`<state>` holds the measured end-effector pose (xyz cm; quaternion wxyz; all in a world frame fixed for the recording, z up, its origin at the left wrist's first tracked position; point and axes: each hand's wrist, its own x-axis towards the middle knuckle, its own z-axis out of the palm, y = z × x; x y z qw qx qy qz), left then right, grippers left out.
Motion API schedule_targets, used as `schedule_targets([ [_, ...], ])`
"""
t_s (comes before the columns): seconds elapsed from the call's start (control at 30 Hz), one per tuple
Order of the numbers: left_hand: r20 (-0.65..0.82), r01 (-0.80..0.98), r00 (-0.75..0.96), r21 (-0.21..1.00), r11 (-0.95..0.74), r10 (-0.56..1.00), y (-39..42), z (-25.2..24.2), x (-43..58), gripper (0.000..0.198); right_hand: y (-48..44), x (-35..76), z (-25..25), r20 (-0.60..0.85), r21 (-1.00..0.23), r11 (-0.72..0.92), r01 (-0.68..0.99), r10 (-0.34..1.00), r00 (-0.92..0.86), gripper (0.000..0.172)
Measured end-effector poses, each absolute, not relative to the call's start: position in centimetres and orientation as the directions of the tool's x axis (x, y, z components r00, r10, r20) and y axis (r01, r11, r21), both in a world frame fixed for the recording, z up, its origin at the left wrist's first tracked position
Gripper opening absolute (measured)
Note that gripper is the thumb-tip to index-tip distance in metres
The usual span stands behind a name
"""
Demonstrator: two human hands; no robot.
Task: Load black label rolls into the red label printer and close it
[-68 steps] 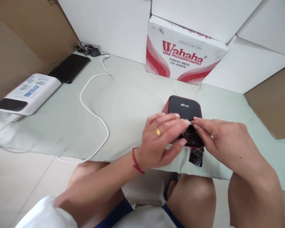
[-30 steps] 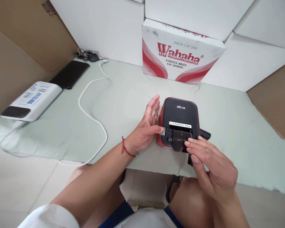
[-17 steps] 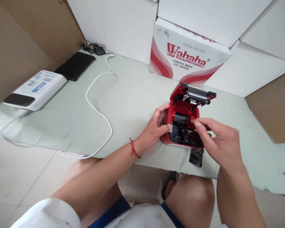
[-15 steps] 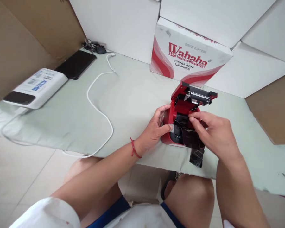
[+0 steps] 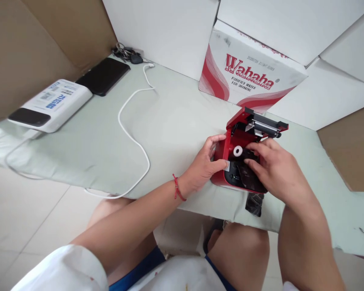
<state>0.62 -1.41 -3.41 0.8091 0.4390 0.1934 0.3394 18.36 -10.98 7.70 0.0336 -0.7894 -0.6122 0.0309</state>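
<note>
A red label printer (image 5: 221,176) stands on the cloth-covered table with its lid (image 5: 255,123) raised. My left hand (image 5: 210,163) is wrapped round the printer's left side, thumb on the front rim by a grey patch. My right hand (image 5: 271,165) reaches into the open bay, fingers closed round a roll of black film (image 5: 248,154). The roll's white core end (image 5: 238,151) faces left. From it a dark film strip (image 5: 250,178) runs over the printer's front edge. Its crumpled tail (image 5: 255,204) hangs onto the cloth. My right fingertips are partly hidden.
Behind the printer stands a Wahaha water carton (image 5: 251,72) against white boxes. At the left lie a white power bank (image 5: 69,103), a black phone (image 5: 104,76) and keys (image 5: 125,52). A white cable (image 5: 129,135) snakes across the light green cloth (image 5: 176,121).
My right hand has turned the roll inside the bay, so its white core end now shows. My left hand keeps its hold on the printer. The whole view has shifted slightly.
</note>
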Motion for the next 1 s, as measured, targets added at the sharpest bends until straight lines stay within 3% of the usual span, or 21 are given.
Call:
schedule_targets([
  [0.1, -0.056, -0.363, 0.683, 0.839, 0.406, 0.728, -1.6, -3.0, 0.6, 0.074, -15.5, 19.5, 8.9, 0.106, -0.359, -0.205, 0.911, 0.960, 0.258, 0.035],
  [0.17, -0.082, -0.362, 0.671, 0.831, 0.422, 0.737, -1.7, -2.7, 0.6, 0.072, -18.7, 21.0, 9.9, 0.095, -0.444, -0.332, 0.832, 0.906, 0.412, 0.046],
  [0.27, -0.099, -0.381, 0.650, 0.816, 0.436, 0.754, -2.0, -2.5, 0.6, 0.067, -22.8, 24.6, 10.9, 0.083, -0.400, -0.575, 0.713, 0.753, 0.653, 0.068],
  [0.4, -0.134, -0.402, 0.615, 0.795, 0.455, 0.777, -2.3, -2.3, 0.8, 0.064, -25.3, 29.7, 9.7, -0.227, -0.241, -0.687, 0.686, 0.727, 0.648, 0.068],
  [0.47, -0.146, -0.407, 0.604, 0.789, 0.461, 0.783, -2.4, -2.2, 0.9, 0.063, -24.9, 30.9, 8.1, -0.316, -0.190, -0.677, 0.711, 0.728, 0.608, 0.059],
  [0.6, -0.150, -0.416, 0.599, 0.781, 0.466, 0.787, -2.5, -2.2, 1.0, 0.062, -22.7, 30.4, 5.0, -0.262, -0.138, -0.647, 0.750, 0.754, 0.602, 0.057],
  [0.7, -0.153, -0.418, 0.604, 0.775, 0.474, 0.782, -2.4, -2.3, 0.9, 0.062, -20.7, 28.7, 3.2, -0.225, -0.172, -0.592, 0.787, 0.802, 0.554, 0.062],
  [0.83, -0.138, -0.418, 0.620, 0.775, 0.474, 0.772, -2.2, -2.5, 0.7, 0.058, -18.0, 26.7, 1.5, -0.201, -0.209, -0.485, 0.849, 0.871, 0.448, 0.047],
  [0.93, -0.145, -0.406, 0.611, 0.786, 0.466, 0.778, -2.2, -2.8, 0.4, 0.051, -17.6, 26.0, 2.5, -0.225, -0.236, -0.425, 0.874, 0.899, 0.377, 0.038],
  [1.0, -0.166, -0.379, 0.578, 0.813, 0.443, 0.799, -2.5, -2.9, 0.1, 0.044, -18.9, 26.3, 4.8, -0.304, -0.323, -0.352, 0.879, 0.918, 0.255, 0.032],
])
